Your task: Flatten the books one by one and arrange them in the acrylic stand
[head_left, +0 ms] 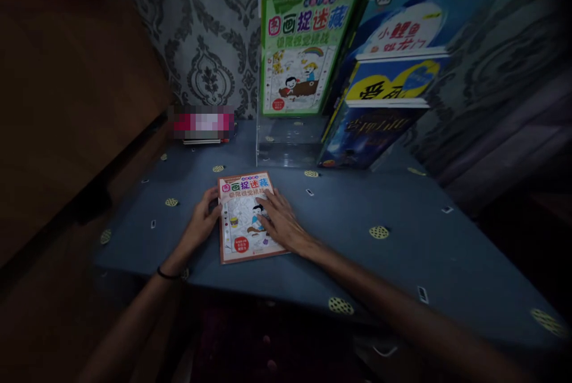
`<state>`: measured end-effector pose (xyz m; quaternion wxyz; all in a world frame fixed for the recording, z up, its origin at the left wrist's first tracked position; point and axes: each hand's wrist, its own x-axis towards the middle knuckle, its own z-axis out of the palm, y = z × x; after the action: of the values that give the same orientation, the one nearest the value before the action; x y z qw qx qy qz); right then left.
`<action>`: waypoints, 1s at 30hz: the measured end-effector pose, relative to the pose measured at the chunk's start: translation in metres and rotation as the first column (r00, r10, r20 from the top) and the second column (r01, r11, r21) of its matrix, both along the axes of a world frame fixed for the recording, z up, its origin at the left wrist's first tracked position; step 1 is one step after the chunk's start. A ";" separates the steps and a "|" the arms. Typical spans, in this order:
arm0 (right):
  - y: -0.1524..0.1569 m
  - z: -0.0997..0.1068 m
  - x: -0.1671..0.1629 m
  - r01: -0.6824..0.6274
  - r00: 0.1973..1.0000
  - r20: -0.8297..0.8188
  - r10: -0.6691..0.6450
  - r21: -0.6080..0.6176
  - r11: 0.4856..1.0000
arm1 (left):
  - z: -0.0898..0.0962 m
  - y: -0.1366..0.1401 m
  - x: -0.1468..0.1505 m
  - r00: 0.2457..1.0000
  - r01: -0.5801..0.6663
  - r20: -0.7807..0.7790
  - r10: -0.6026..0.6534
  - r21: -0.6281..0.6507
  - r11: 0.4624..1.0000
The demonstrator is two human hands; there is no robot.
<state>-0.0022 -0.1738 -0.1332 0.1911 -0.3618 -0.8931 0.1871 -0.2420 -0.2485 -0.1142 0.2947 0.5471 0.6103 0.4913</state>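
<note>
A picture book (243, 240) with an orange border and Chinese characters across its top lies face up near the table's front edge. My left hand (207, 214) rests at its left edge, fingers loosely bent and apart, touching the book's side. Across the right part of the cover lies my right hand (282, 220), fingers spread, hiding some of the drawing and the right edge. Neither hand grips the book. A dark band (167, 274) circles my left wrist.
A clear acrylic stand (286, 153) at the back holds several books, including a green-bordered book (292, 97) and a dark blue book (361, 133). A small book stack (201, 140), partly blurred, sits at back left. Blue patterned cloth (348, 204) covers the table; patterned wallpaper (210, 73) rises behind.
</note>
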 end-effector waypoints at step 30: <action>0.019 0.006 0.009 -0.033 0.929 -0.369 -0.001 -0.087 0.996 | 0.039 0.102 -0.054 0.693 0.118 -0.692 -0.201 -0.166 0.979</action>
<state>0.0063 -0.1551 -0.1271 0.3369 -0.3213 -0.8347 0.2941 -0.2956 -0.1464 -0.0750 0.1099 0.7270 0.6524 0.1837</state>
